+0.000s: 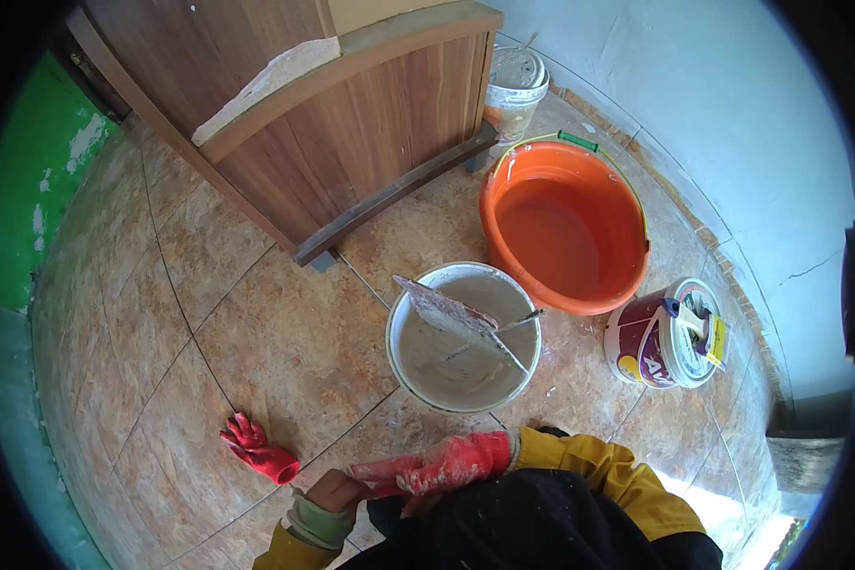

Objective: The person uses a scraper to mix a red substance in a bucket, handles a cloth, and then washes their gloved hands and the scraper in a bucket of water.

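Note:
My left hand is bare, its fingers bent at the fingertips of the red work glove worn on my right hand. That glove is smeared with pale, dried material, and its fingers point left. Whether my left fingers pinch the glove is unclear. The second red glove lies on the tiled floor to the left. In front of me stands a white bucket of greyish-white paste or liquid, with a plastering trowel resting in it and a thin stick across its right side.
An orange bucket of liquid, its wire handle up, stands beyond the white one. To its right are a lidded paint bucket and a paintbrush. A smeared white pail stands behind. Wooden furniture rises ahead, a pale wall at right.

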Tool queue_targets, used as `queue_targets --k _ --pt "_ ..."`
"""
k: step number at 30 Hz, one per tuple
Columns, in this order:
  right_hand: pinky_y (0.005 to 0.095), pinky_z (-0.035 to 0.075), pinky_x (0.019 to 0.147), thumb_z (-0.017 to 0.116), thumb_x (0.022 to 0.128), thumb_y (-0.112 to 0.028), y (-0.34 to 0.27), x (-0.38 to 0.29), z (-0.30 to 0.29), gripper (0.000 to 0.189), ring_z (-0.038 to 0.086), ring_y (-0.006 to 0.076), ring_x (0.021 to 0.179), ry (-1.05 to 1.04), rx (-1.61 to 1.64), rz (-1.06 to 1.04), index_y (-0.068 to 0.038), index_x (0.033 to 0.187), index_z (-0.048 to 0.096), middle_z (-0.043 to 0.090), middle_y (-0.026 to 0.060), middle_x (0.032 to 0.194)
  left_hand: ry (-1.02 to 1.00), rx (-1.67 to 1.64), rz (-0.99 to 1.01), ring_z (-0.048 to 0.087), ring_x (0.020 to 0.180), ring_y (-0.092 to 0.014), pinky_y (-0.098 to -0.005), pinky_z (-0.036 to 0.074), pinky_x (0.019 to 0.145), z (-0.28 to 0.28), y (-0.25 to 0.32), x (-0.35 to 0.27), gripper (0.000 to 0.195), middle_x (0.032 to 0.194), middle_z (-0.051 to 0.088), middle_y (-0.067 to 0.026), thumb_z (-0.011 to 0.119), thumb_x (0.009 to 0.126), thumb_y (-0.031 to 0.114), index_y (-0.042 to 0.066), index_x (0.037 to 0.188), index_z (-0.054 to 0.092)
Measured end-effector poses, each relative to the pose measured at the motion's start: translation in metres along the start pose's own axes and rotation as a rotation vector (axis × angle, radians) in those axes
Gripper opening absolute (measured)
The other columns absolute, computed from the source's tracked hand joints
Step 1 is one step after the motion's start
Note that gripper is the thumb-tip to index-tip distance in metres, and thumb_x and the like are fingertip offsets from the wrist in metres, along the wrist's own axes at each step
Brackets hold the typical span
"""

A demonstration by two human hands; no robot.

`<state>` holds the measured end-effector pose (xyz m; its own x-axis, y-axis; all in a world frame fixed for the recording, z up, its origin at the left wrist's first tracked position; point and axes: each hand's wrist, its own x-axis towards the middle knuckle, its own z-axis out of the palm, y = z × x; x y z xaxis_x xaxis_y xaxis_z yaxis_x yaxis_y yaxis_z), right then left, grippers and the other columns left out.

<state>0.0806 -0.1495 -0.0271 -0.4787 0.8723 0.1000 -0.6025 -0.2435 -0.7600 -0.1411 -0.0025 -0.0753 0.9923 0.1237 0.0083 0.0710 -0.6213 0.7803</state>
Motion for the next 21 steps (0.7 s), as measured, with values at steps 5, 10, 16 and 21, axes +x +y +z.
queue_targets --k 5,10,16,21 --pt "0.0290 0.040 0.090 0.050 0.092 -0.022 0.017 -0.010 0.003 0.058 0.039 0.0149 0.119 0.093 0.036 0.006 -0.009 0.141 0.021 0.031 0.0097 0.140 0.027 0.049 0.187 0.058 0.069 -0.029 -0.0331 0.048 0.059 -0.010 0.032 0.023 0.018 0.077 0.059 -0.0105 0.063 0.062 -0.006 0.007 0.075 0.062" --pt "0.0282 0.046 0.080 0.051 0.090 -0.021 -0.111 -0.071 0.028 0.038 0.059 0.0204 0.092 0.568 -0.743 0.114 -0.006 0.125 0.048 0.060 0.0119 0.106 0.200 -0.058 -0.087 0.058 0.068 -0.021 -0.0281 0.048 0.058 -0.037 0.039 0.039 0.023 0.089 0.057 -0.0103 0.062 0.069 -0.005 0.005 0.090 0.060" --pt "0.0228 0.043 0.060 0.054 0.088 -0.020 -0.278 -0.172 -0.124 0.031 0.054 0.0096 0.071 1.735 -0.809 -0.295 -0.005 0.115 0.054 0.062 0.0023 0.091 0.406 -0.118 -0.351 0.058 0.067 -0.015 -0.0253 0.047 0.058 -0.009 0.003 0.052 0.016 0.089 0.057 -0.0083 0.061 0.078 0.000 0.004 0.094 0.059" --pt "0.0291 0.043 0.073 0.059 0.081 -0.030 -0.324 -0.247 -0.323 0.049 0.056 0.0211 0.085 2.007 -1.261 -0.080 -0.003 0.121 0.051 0.061 0.0112 0.096 0.434 -0.350 -0.532 0.062 0.065 -0.016 -0.0246 0.048 0.054 0.036 -0.009 0.039 0.015 0.084 0.059 -0.0085 0.058 0.085 0.010 0.002 0.098 0.055"
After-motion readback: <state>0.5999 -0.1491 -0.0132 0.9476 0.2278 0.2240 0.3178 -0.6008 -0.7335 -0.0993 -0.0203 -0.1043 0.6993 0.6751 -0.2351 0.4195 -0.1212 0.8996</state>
